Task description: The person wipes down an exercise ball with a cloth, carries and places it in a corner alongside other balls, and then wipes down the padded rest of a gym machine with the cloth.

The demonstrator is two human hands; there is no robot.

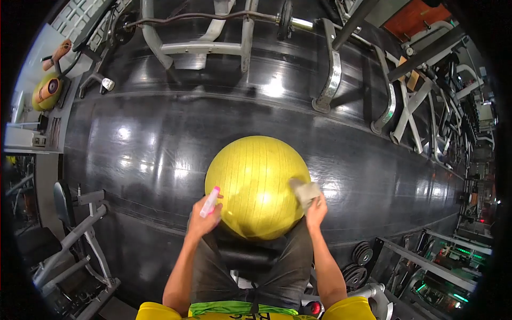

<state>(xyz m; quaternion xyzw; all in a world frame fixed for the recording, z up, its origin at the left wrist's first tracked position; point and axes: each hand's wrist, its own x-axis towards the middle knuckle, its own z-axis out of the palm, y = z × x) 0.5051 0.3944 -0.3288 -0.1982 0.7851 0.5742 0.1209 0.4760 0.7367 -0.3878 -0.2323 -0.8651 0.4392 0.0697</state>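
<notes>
A large yellow exercise ball (256,181) with a ribbed surface sits on the dark floor, just in front of my knees. At its left side, my left hand (202,218) is closed around a small translucent bottle with a pink top (210,201). My right hand (317,213) grips a greyish cloth (308,194) at the ball's right side. The cloth is blurred and overlaps the ball's edge; I cannot tell how firmly it touches. My legs hide part of the ball's lower edge.
A bent barbell (213,16) rests on a grey bench frame at the top. Metal machine legs (329,74) stand at the upper right. Weight plates (356,272) are at the lower right, and a padded machine (80,234) is on the left. Shiny black flooring (144,138) surrounds the ball.
</notes>
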